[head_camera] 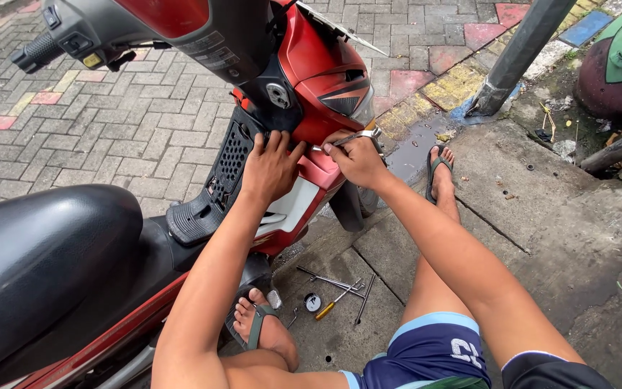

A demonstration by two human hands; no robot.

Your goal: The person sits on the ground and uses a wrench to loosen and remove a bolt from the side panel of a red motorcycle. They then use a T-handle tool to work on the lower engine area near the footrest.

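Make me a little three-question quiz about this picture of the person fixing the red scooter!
1. True or false: the left hand rests flat on the red plastic scooter side panel.
2. What does the right hand hold? A) silver metal wrench B) hammer C) rag
3. Fill in: the yellow-handled screwdriver lies on the grey ___ ground.

Key: 1 true; 2 A; 3 concrete.

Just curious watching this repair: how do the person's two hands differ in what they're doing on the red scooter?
The left hand lies flat with fingers spread, pressing on the red side panel; the right hand is curled around a silver metal tool. The left hand holds nothing; the right hand grips. Both are bare and sit side by side on the scooter's front body.
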